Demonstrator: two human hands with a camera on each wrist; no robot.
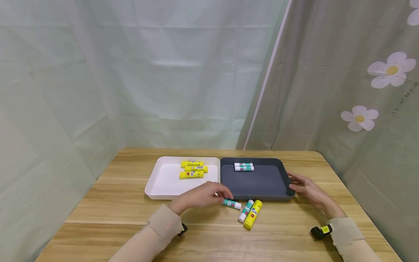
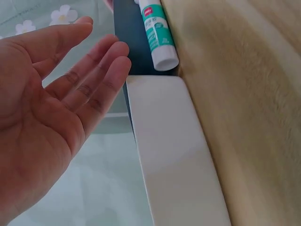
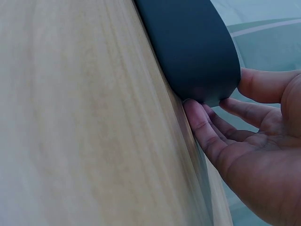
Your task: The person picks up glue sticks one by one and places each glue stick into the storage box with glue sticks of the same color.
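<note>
1. Pale sleeves reach in at the near edge, a black wrist device showing below the right cuff, over a wood-grained bench.
2. Left hand: its fingers are extended and loosely bent, with a gap between them and the thumb; the left wrist view shows them holding nothing.
3. Below those fingertips, a teal-and-white glue stick lies on the bench, just in front of where the two trays meet.
4. Just to its right, a second teal stick lies slantwise beside a thicker yellow stick; whether these two touch cannot be told.
5. Right hand: its thumb and fingers grip the near right corner of the dark tray, thumb at the rim and other fingers lower on the outer wall.
6. Inside that tray, two teal sticks lie side by side towards the back.
7. On its left stands the white tray, with three yellow sticks lying in its right half.
8. Behind the bench hangs a pale curtain, with printed white flowers at right.
</note>
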